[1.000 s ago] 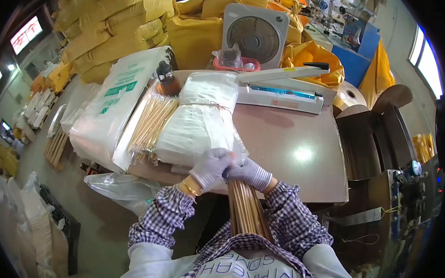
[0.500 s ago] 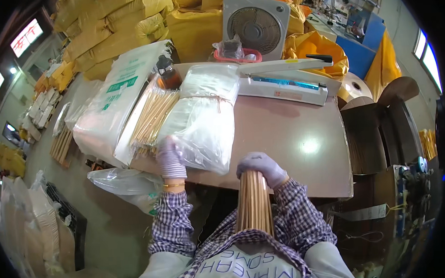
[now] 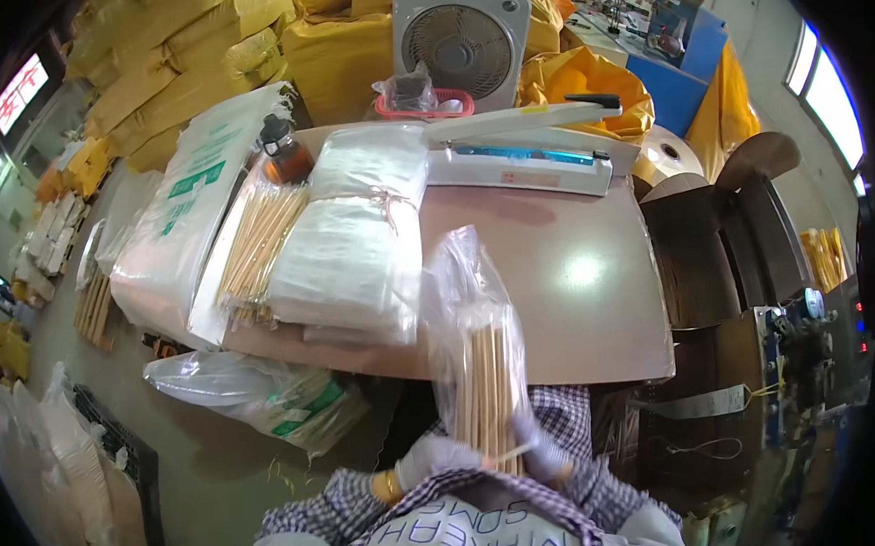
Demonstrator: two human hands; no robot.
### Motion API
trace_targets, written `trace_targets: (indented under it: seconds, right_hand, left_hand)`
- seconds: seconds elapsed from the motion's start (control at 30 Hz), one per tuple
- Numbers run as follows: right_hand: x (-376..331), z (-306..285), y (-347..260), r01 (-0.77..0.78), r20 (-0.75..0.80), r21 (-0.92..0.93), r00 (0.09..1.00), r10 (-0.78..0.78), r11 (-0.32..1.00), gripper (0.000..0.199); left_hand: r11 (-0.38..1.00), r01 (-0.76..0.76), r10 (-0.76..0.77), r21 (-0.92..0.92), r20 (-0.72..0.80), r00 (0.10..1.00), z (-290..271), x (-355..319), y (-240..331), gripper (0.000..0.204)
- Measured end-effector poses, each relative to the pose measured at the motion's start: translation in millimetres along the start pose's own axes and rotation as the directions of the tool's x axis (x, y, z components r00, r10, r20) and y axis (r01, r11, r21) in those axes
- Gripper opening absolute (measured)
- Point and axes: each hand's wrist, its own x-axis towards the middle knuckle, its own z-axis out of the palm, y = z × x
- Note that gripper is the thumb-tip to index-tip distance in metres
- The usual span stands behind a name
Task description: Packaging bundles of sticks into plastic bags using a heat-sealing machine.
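A bundle of thin wooden sticks stands upright against my front at the table's near edge. Over its top sits a clear plastic bag, its upper end empty and crumpled. Low on the bundle, my left hand, in a pale glove, grips the bag's lower part; its fingertips are partly hidden. My right hand, also gloved, wraps the right side of the bagged sticks. A stack of clear bags, tied with string, lies on the table beside a packed bundle of sticks.
A white bag sealer lies along the table's back edge, with a box fan behind it. A dark bottle stands at the back left near a large white package. Open cardboard boxes stand to the right.
My left hand has come from the bag stack to the sticks, and a clear bag now covers them. My right hand has moved from the bundle's top down to its lower side.
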Motion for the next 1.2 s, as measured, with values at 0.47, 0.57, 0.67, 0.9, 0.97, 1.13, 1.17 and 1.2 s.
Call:
trace_targets:
  seconds: [0.47,0.57,0.67,0.9,0.97,1.13,1.17,1.2]
  right_hand:
    - [130,1,-74,0.42,-0.173,0.059,0.898,-0.405,0.906,0.053]
    - [130,-9,-54,0.549,-0.024,-0.132,0.831,-0.556,0.825,0.056]
    - [100,-5,-52,0.273,-0.002,-0.838,0.863,-0.505,0.471,0.048]
    - [23,-4,-93,-0.103,0.032,-0.7,0.984,0.175,0.707,0.026]
    - [26,-20,-75,0.099,0.368,-0.846,0.819,0.439,0.523,0.026]
    - [66,-9,-57,0.379,0.452,-0.846,0.883,0.126,0.374,0.027]
    - [81,-15,-57,0.453,0.489,-0.831,0.872,0.036,0.324,0.03]
    - [95,-24,-38,0.417,0.441,-0.858,0.898,0.012,0.301,0.03]
  left_hand:
    - [-0.043,-0.712,0.721,0.701,0.515,0.463,24,80,169,0.016]
    - [0.37,-0.582,0.614,0.724,0.279,0.738,-4,98,134,0.018]
    - [0.659,-0.238,0.305,0.713,0.035,0.952,-31,116,84,0.019]
    - [0.824,-0.259,0.309,0.504,-0.015,0.951,-47,118,68,0.023]
    - [0.808,-0.146,0.173,0.571,0.006,0.985,-38,119,68,0.024]
    - [0.8,-0.308,0.281,0.515,0.132,0.951,-10,110,70,0.021]
    - [0.796,-0.326,0.278,0.51,0.171,0.945,-5,109,75,0.021]
    - [0.608,-0.449,0.396,0.655,0.24,0.887,2,112,81,0.021]
